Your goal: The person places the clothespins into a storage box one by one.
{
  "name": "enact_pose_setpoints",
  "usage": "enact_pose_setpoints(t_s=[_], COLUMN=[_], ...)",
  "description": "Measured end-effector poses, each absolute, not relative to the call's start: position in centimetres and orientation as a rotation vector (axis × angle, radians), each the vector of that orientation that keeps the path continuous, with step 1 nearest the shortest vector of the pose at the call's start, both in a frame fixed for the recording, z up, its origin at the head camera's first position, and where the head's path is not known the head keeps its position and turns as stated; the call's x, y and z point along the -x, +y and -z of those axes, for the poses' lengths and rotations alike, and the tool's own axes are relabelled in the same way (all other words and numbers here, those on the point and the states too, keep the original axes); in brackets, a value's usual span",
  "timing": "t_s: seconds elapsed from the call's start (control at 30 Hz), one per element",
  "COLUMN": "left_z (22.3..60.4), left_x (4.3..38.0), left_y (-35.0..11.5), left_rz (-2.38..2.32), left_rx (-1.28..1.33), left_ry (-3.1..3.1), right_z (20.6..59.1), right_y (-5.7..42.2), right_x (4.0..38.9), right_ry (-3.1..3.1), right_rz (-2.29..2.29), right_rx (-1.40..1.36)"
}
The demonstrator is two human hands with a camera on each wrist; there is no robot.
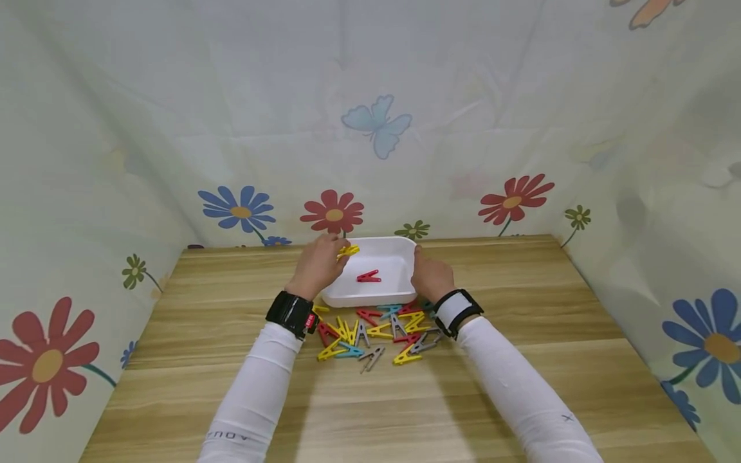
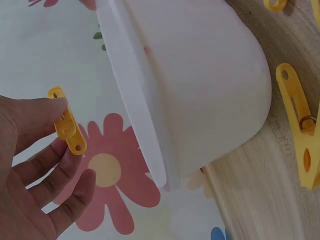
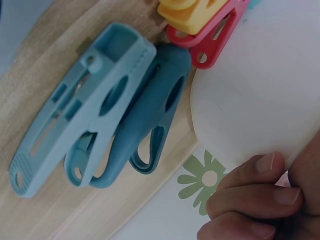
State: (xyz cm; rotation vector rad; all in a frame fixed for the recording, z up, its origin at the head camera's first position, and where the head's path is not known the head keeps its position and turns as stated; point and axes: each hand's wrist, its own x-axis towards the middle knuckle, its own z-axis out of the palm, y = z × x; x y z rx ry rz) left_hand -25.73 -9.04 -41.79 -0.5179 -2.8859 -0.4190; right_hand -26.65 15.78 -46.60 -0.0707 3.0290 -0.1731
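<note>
In the head view my left hand (image 1: 319,265) is over the left side of a white plastic tray (image 1: 370,299). Between its thumb and fingers it pinches a yellow clothespin (image 2: 67,122), which is beside the tray's rim in the left wrist view. One red clothespin (image 1: 368,276) lies on the tray's floor. My right hand (image 1: 432,275) grips the tray's right edge, its fingers (image 3: 250,200) curled against the outer wall in the right wrist view.
Several red, yellow, blue and grey clothespins lie scattered in front of the tray on the wooden table (image 1: 359,411), among them a grey clothespin (image 1: 372,357) nearest me. A blue clothespin (image 3: 82,110) is near my right wrist. Behind the table hangs a flowered curtain (image 1: 278,141).
</note>
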Motion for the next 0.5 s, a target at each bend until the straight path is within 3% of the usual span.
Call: enact_pose_setpoints(t_s=[0.5], left_z=[43.1], left_x=[25.7], left_y=[-9.7], left_rz=[0.496], left_rx=[0.494], left_ry=[-3.056], right_z=[46.6], right_y=[15.8], right_x=[26.9], right_ry=[3.004], right_rz=[0.184], right_rx=[0.06])
